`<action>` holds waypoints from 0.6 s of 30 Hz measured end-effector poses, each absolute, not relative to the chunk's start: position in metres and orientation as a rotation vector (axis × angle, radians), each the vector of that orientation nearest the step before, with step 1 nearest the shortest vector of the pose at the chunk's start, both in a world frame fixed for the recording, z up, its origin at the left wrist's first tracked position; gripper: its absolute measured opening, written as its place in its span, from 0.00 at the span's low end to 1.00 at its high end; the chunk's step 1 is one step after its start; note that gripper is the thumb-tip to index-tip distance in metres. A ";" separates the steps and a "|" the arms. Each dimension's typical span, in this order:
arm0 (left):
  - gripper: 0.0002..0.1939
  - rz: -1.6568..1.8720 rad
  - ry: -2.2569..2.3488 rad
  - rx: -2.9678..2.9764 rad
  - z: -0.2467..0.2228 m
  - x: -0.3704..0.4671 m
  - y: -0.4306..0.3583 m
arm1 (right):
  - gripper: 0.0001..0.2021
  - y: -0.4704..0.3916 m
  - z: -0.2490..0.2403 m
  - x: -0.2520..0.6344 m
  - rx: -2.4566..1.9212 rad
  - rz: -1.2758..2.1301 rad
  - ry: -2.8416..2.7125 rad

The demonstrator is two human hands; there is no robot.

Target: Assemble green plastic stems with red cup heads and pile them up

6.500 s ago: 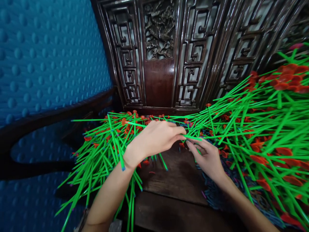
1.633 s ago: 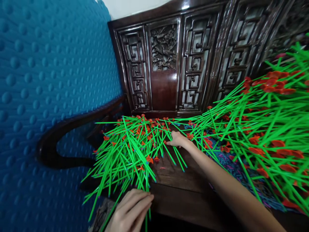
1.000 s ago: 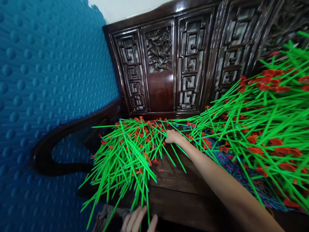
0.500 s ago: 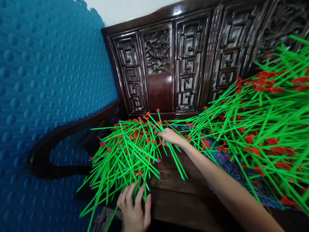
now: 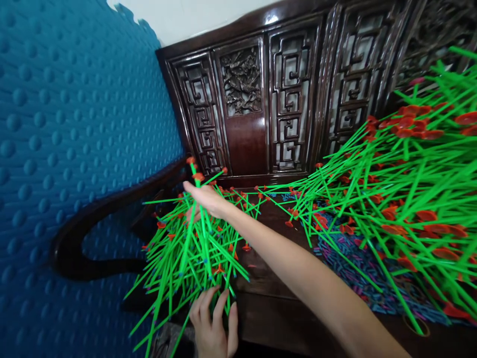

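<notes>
My right hand (image 5: 206, 200) reaches over the left pile of green sticks (image 5: 167, 268). A few green sticks with orange suction-cup ends lie against its palm and thumb, their cups pointing up toward the bench back. Below, at the pile's near edge, my left hand (image 5: 214, 323) has its fingers apart and curved, with nothing held. The sticks in this pile cross one another in many directions, with orange cups scattered among them.
A larger heap of green sticks (image 5: 410, 184) fills the right side. Small blue and pink pieces (image 5: 357, 268) lie under it on the dark wooden seat (image 5: 276, 278). Behind stands a carved bench back (image 5: 246, 144); a curved armrest (image 5: 67, 248) and blue bumpy mat (image 5: 55, 139) are at left.
My right hand has moved left from the pile's right edge to above its upper part, carrying sticks with it. My left hand has shifted slightly right in view and remains spread.
</notes>
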State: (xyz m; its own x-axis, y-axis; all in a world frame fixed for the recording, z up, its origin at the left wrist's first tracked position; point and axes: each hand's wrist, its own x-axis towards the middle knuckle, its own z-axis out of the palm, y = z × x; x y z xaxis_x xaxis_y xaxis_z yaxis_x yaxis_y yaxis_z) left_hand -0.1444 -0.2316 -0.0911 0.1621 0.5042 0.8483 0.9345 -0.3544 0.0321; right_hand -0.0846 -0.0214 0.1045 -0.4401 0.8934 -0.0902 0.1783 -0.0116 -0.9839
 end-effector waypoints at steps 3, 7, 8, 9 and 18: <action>0.12 -1.103 -1.395 -1.911 -0.093 -0.145 -0.232 | 0.35 -0.026 0.113 -0.104 -1.132 1.376 -1.930; 0.12 -1.064 -1.345 -1.915 -0.090 -0.147 -0.228 | 0.30 -0.034 0.117 -0.092 -1.127 1.093 -2.065; 0.12 -1.057 -1.347 -1.918 -0.088 -0.147 -0.227 | 0.28 -0.036 0.116 -0.085 -1.087 1.076 -2.070; 0.12 -1.054 -1.364 -1.919 -0.087 -0.147 -0.226 | 0.25 -0.037 0.116 -0.078 -1.040 1.055 -2.093; 0.10 -1.140 -1.385 -1.916 -0.088 -0.151 -0.227 | 0.15 -0.021 0.105 -0.020 -1.142 0.889 -2.043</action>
State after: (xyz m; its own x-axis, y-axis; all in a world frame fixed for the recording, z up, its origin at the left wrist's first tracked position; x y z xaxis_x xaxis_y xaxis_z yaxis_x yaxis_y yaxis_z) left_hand -0.1505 -0.2267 -0.0877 0.1271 0.5054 0.8535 0.9347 -0.3491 0.0676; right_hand -0.0197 -0.0211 0.1047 -0.4284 0.8826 0.1935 0.4598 0.3973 -0.7942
